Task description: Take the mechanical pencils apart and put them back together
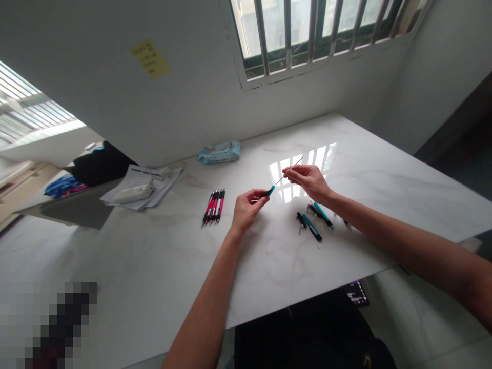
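Observation:
My left hand (248, 207) is closed on a teal and black pen barrel (272, 190), its teal end pointing up and right. Between the fingertips of my right hand (309, 180) is a thin pen refill (296, 163), held at a slant. The refill's lower tip is close to the barrel's teal end; whether they touch I cannot tell. On the table below my right hand lie a taken-apart teal pen (312, 228) with small parts beside it and another teal barrel (323, 214). More small dark parts (345, 221) are partly hidden by my right forearm.
Several red and black pens (213, 207) lie side by side left of my left hand on the marbled table (161, 277). A wipes packet (219, 152) is against the wall. Papers (169, 180) with a white device (134, 192) lie far left. A lit phone (357, 293) shows below the table edge.

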Motion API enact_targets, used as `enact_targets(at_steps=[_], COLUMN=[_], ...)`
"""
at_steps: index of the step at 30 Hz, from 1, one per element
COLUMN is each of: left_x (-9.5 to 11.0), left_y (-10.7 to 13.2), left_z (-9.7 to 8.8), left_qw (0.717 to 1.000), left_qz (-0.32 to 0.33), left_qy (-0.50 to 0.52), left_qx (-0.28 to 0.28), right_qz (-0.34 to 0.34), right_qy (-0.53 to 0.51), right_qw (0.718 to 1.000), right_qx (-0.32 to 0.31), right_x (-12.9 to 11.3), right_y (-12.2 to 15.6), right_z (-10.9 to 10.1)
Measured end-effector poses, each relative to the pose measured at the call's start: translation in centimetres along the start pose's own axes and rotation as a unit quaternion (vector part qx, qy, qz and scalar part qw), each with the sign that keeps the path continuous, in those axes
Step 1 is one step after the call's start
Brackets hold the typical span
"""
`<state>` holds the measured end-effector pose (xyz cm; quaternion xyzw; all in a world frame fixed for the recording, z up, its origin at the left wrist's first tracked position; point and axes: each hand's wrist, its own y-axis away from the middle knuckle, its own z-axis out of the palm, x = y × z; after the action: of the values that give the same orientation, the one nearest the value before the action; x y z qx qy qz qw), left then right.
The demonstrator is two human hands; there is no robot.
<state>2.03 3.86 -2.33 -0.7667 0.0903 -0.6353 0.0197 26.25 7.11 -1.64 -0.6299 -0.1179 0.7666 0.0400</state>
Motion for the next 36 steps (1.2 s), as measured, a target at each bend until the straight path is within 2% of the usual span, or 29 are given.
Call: enact_targets(at_steps=[8, 11, 15, 17, 18, 20, 22, 24, 27, 31, 36], left_x=[0.7, 0.7, 0.6, 0.5, 0.4, 0.4, 0.3, 0.3, 0.1, -0.1, 0.2], left_y=[0.6, 0.4, -0.2, -0.5, -0.6, -0.7, -0.6, -0.5, -0.3, -0.3, -0.2], left_z=[0.6, 0.6, -0.3, -0.9, -1.1, -1.5, -1.5, -1.3, -0.8, -0.6, -0.6], left_qw=[1.0, 1.0, 0.995, 0.988, 0.984, 0.979, 0.977, 0.979, 0.982, 0.982, 0.98], left_qz=[0.0, -0.008, -0.027, -0.039, -0.046, -0.056, -0.062, -0.062, -0.063, -0.064, -0.071], left_qy=[-0.009, 0.013, 0.08, 0.117, 0.13, 0.146, 0.147, 0.14, 0.13, 0.131, 0.144], left_qx=[-0.019, -0.02, 0.049, 0.093, 0.11, 0.133, 0.139, 0.133, 0.119, 0.12, 0.122], right_qz=[-0.03, -0.03, -0.014, -0.027, -0.044, -0.076, -0.085, -0.082, -0.068, -0.015, 0.015], right_qy=[0.073, 0.067, 0.007, 0.003, 0.018, 0.097, 0.222, 0.336, 0.412, 0.461, 0.515], right_qw=[0.994, 0.995, 1.0, 0.999, 0.999, 0.989, 0.947, 0.872, 0.782, 0.723, 0.691], right_qx=[-0.075, -0.062, 0.018, 0.027, 0.011, -0.078, -0.218, -0.346, -0.463, -0.513, -0.507], right_x=[0.0, 0.0, 0.2, 0.0, -0.3, -1.4, -2.9, -4.5, -6.0, -6.5, -6.7], right_y=[0.7, 0.5, -0.2, -0.5, -0.5, -0.3, 0.4, 1.3, 2.6, 3.6, 3.7], right_z=[0.4, 0.4, 0.0, -0.4, -0.7, -1.1, -1.2, -1.2, -0.6, 0.1, 0.7])
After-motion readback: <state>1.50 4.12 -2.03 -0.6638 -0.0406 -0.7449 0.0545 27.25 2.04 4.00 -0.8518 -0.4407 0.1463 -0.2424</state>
